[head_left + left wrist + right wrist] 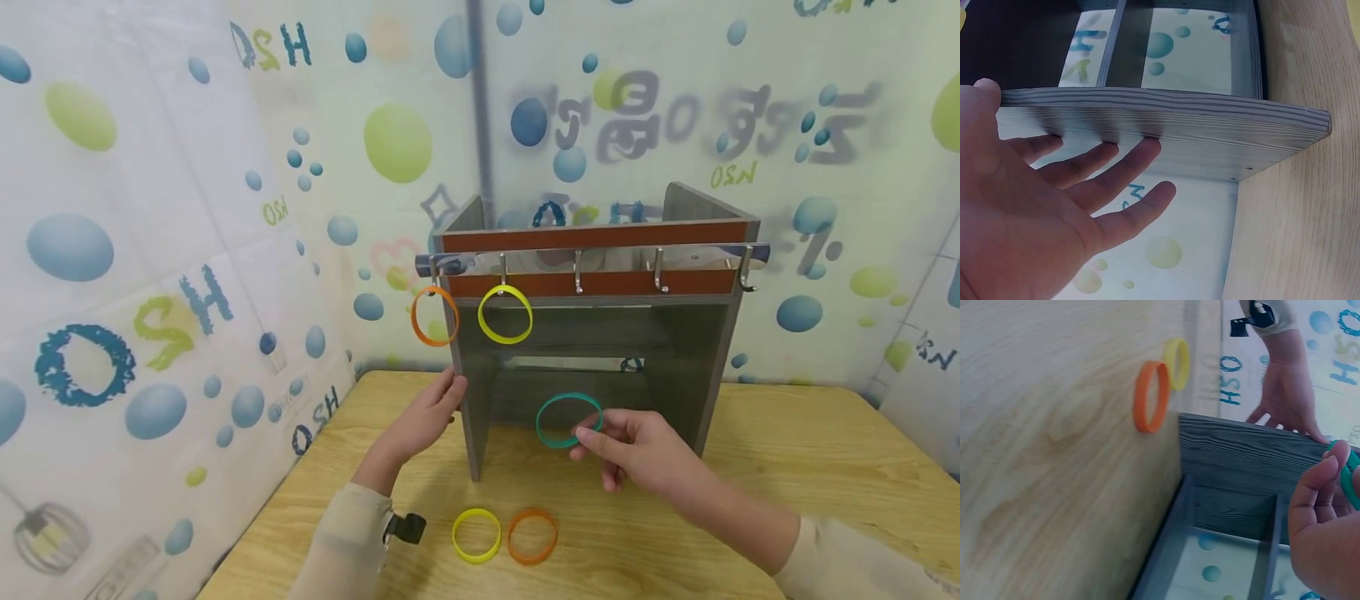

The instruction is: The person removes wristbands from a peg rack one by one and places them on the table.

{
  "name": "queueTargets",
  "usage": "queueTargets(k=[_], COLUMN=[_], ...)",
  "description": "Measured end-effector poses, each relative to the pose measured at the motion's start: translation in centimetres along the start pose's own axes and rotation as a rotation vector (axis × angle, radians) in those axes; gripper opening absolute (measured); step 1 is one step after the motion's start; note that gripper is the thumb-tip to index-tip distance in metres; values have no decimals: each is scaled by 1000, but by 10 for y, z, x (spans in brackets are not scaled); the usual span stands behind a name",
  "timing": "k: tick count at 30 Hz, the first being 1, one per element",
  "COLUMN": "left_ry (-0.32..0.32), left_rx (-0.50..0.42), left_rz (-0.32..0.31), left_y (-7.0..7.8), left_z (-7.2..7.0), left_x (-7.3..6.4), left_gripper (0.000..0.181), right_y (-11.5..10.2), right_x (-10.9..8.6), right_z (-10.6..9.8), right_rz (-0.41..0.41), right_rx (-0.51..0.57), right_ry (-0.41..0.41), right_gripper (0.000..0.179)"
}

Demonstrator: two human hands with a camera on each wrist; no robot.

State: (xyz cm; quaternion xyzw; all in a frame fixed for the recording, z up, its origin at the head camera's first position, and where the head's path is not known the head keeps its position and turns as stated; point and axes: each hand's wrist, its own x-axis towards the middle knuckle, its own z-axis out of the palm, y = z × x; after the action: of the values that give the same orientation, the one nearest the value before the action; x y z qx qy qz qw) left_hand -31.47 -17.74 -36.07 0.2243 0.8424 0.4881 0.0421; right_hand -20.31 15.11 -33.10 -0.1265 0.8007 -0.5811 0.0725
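Note:
A teal silicone wristband is pinched between the thumb and fingers of my right hand, in front of the grey wooden rack. In the right wrist view that wristband shows only in part at the right edge. My left hand rests against the rack's left side panel; in the left wrist view its fingers are spread and fairly straight along the panel. From the two leftmost hooks of the metal rail hang an orange wristband and a yellow wristband.
Another yellow wristband and another orange wristband lie side by side on the wooden table, in front of the rack. Three hooks further right, such as the middle hook, hold nothing. A patterned wall covering stands behind.

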Motion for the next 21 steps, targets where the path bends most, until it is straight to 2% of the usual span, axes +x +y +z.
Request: queueTargets(k=[5, 12, 21], left_ry=[5, 9, 3], left_rx=[-10, -19, -15], left_rz=[11, -1, 13], left_y=[2, 0, 0], left_z=[0, 1, 1], left_x=[-1, 0, 2], left_gripper=[64, 66, 64], right_y=[11, 28, 49], right_x=[-3, -5, -9], right_z=[3, 4, 7], right_rz=[18, 47, 92], right_rx=[10, 21, 39], right_ry=[-18, -30, -65], right_gripper=[36, 41, 38])
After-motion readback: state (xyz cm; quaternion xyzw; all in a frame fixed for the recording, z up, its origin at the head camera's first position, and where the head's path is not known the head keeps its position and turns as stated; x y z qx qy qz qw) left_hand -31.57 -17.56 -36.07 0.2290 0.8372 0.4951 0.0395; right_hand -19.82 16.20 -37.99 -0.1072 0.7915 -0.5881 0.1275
